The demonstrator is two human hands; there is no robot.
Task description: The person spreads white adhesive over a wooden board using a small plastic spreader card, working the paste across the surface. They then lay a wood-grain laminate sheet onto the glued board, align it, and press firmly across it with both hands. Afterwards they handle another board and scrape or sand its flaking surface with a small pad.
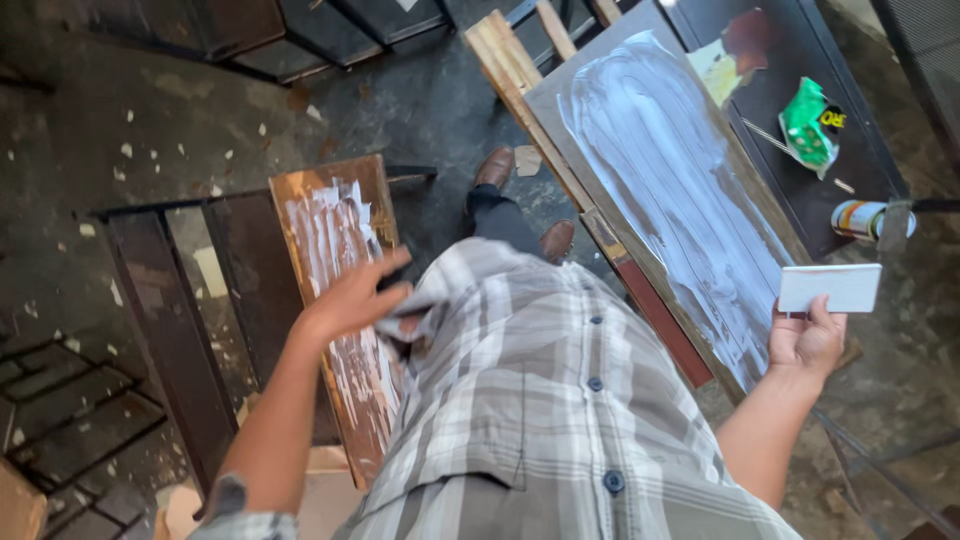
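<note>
**A light card in my right, a smeared plank under my left**

My right hand point(806, 338) pinches a flat white spreader card point(830, 287) by its lower edge, beside the big board point(660, 170) streaked with white paste. It looks light, thin and stiff; wet paste would make it slippery, so I judge the clean edge safest. My left hand point(352, 297), fingers spread, rests on the narrow paste-smeared plank point(330, 235) on a metal frame point(170, 300).

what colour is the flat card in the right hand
The flat rectangular card in the right hand is white, seen in the head view.
</note>
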